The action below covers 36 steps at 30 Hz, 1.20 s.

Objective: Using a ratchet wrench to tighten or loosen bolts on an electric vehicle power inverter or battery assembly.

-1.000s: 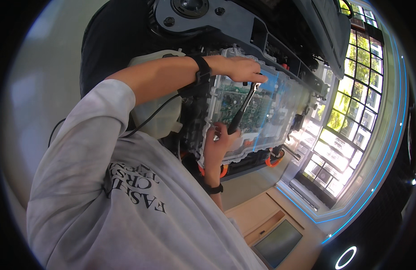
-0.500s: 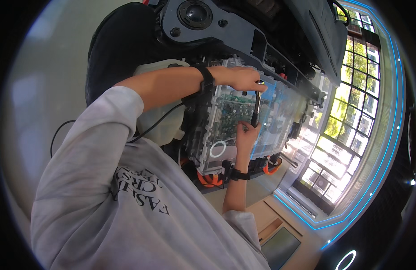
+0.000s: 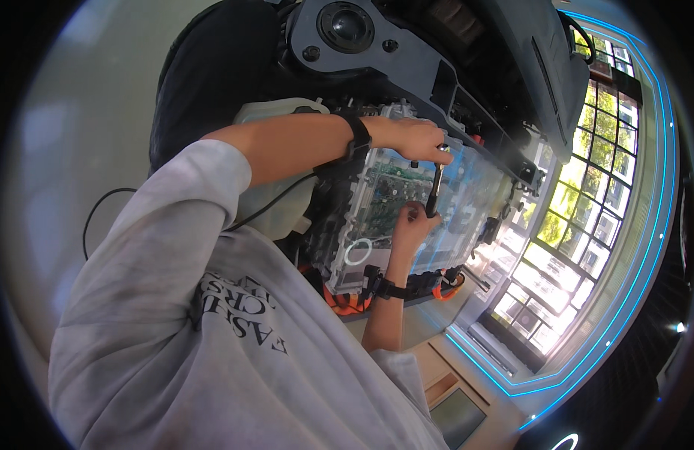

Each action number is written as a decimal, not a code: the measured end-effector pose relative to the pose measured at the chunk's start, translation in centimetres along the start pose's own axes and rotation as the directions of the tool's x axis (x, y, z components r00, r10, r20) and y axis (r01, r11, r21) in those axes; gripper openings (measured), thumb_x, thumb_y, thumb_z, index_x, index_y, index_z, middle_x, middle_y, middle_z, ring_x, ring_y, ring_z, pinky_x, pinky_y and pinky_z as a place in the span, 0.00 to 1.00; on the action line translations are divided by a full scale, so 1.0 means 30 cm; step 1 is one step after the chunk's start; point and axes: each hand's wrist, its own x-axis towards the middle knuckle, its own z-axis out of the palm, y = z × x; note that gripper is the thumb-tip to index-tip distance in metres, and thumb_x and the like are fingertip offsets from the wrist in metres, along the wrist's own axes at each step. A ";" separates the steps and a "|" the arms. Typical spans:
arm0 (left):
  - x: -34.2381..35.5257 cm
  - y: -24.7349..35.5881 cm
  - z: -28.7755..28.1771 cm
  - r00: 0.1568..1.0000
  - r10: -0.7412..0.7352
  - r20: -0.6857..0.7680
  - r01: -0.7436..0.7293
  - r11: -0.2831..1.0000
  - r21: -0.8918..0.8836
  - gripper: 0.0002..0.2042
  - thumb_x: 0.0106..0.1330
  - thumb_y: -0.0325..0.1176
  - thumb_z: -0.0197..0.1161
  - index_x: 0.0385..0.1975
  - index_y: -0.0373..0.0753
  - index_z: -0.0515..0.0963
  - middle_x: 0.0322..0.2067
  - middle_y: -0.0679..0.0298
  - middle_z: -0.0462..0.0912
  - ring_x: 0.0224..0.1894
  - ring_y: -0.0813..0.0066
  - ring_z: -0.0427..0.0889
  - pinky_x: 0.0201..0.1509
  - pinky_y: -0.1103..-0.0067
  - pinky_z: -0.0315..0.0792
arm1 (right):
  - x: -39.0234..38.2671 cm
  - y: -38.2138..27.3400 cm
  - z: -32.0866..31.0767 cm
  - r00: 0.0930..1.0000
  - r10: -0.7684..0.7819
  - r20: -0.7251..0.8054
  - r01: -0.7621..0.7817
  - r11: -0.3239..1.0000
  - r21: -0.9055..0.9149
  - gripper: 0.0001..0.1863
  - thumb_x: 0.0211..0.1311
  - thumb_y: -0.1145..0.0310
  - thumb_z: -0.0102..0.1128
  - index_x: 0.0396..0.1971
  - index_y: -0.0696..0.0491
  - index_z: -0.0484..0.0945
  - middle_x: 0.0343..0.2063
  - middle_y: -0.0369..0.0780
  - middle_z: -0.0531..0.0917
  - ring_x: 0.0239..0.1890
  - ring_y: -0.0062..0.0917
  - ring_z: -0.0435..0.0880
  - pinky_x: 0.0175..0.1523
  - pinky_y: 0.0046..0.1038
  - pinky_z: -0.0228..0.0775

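A ratchet wrench (image 3: 437, 180) with a bright metal head and dark grip lies over a clear-covered housing (image 3: 461, 225). My left hand (image 3: 416, 140) is closed around the wrench's head end, fingers curled down over it. Around the dark grip, at the nearer end, my right hand (image 3: 413, 225) is closed too. Beneath the transparent cover shows a green circuit board (image 3: 388, 196). Whatever sits under the wrench head is hidden by my left fingers.
Orange cables (image 3: 447, 288) run along the housing's near side. A translucent whitish tank (image 3: 266, 196) stands left of it, crossed by a thin black cable. Beyond rises a grey panel with a round mount (image 3: 345, 28). A windowed wall (image 3: 594, 172) is at the right.
The whole view has shifted and turned slightly. Both hands keep hold of the ratchet wrench, and its handle leans a little differently in the picture.
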 end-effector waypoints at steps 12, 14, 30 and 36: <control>-0.007 -0.038 0.035 0.997 0.076 -0.019 -0.075 0.996 0.057 0.26 0.65 0.53 0.39 0.31 0.35 0.77 0.31 0.52 0.77 0.38 0.51 0.73 0.44 0.66 0.65 | -0.378 -0.293 0.037 0.995 0.000 0.096 -0.029 0.953 0.303 0.13 0.50 0.72 0.57 0.38 0.57 0.73 0.46 0.52 0.60 0.37 0.39 0.74 0.45 0.32 0.67; 0.001 -0.043 0.035 0.996 0.078 -0.038 -0.075 0.995 0.068 0.27 0.65 0.54 0.39 0.28 0.34 0.77 0.28 0.51 0.76 0.36 0.49 0.74 0.42 0.65 0.65 | -0.375 -0.316 0.036 0.991 0.042 0.126 -0.081 0.941 0.327 0.14 0.51 0.72 0.57 0.39 0.57 0.73 0.47 0.51 0.60 0.36 0.36 0.74 0.44 0.31 0.67; -0.015 0.003 0.010 0.998 -0.028 -0.056 0.025 0.998 -0.051 0.29 0.62 0.57 0.43 0.20 0.33 0.76 0.18 0.53 0.75 0.27 0.52 0.75 0.34 0.66 0.68 | 0.138 0.060 0.017 0.992 0.101 0.077 -0.105 0.993 0.053 0.13 0.52 0.65 0.55 0.32 0.59 0.79 0.45 0.48 0.62 0.35 0.41 0.76 0.44 0.36 0.68; -0.009 0.004 0.001 0.999 -0.040 0.019 0.040 0.999 0.020 0.28 0.59 0.58 0.43 0.23 0.37 0.79 0.22 0.54 0.78 0.32 0.55 0.79 0.39 0.66 0.70 | 0.100 0.027 0.045 0.994 0.110 -0.009 -0.109 0.992 0.063 0.12 0.53 0.69 0.55 0.31 0.64 0.79 0.45 0.51 0.62 0.31 0.38 0.80 0.40 0.29 0.72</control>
